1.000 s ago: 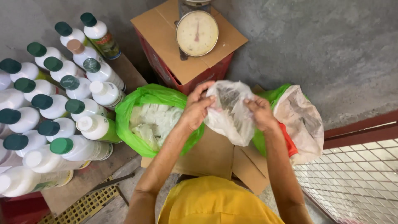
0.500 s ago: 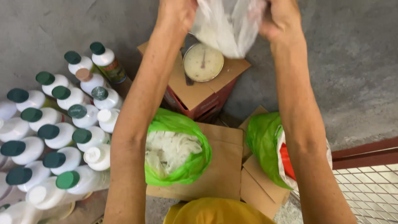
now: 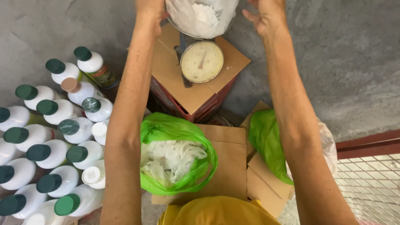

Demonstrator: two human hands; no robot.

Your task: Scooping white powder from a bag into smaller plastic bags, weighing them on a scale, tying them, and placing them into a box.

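A clear plastic bag (image 3: 202, 16) holding a white lumpy material rests on top of a round dial scale (image 3: 201, 61) at the top of the view. My left hand (image 3: 150, 9) grips the bag's left side. My right hand (image 3: 266, 16) is beside the bag's right side with its fingers spread, touching or just off the plastic. The scale stands on a cardboard box (image 3: 192, 89). Below, an open green bag (image 3: 177, 152) full of white shreds sits on flattened cardboard (image 3: 227, 166).
Many white bottles with green caps (image 3: 50, 154) crowd the left side. A second green bag (image 3: 271, 143) lies at the right with pale plastic behind it. A wire mesh panel (image 3: 371, 187) fills the lower right. The floor is grey concrete (image 3: 333, 62).
My hands lifted the clear bag from over the cardboard, carried it up and away, and set it on the dial scale. The right hand's fingers have loosened.
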